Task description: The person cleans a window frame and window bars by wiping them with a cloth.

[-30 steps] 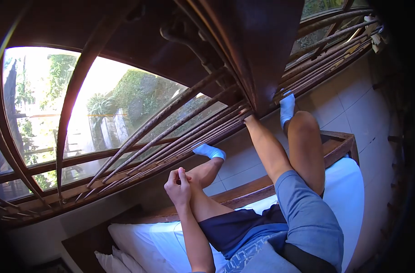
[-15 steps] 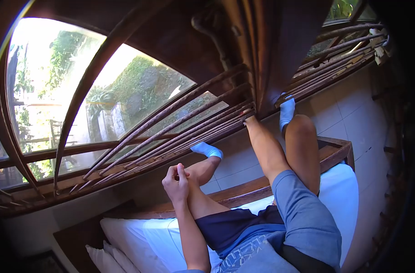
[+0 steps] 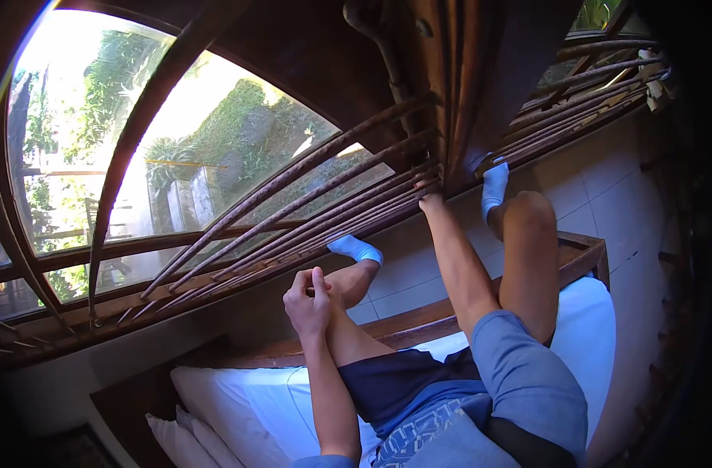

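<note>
My left hand [image 3: 307, 303] is raised over my bent left leg, beside the knee, with its fingers curled in and the thumb up against them. The inside of the palm is hidden, and no object shows in it. My right arm stretches forward to the window bars [image 3: 324, 204]. At its end, my right hand [image 3: 428, 189] is small and in shadow at the right ends of the bars, beside the dark wooden post [image 3: 473, 93]. Its fingers are too dark to make out, and I cannot tell whether they grip a bar.
Under me is a wooden-framed seat with a white cushion [image 3: 590, 320]; striped pillows [image 3: 172, 437] lie at its lower left. My feet in light blue socks [image 3: 494, 186] are by the barred window. Beyond the glass are plants [image 3: 239, 125]. Pale floor tiles [image 3: 613, 203] show at right.
The view has shifted, so the post and window stand further right and higher. My left hand stays curled, its thumb slightly higher. My right hand remains at the bars by the post.
</note>
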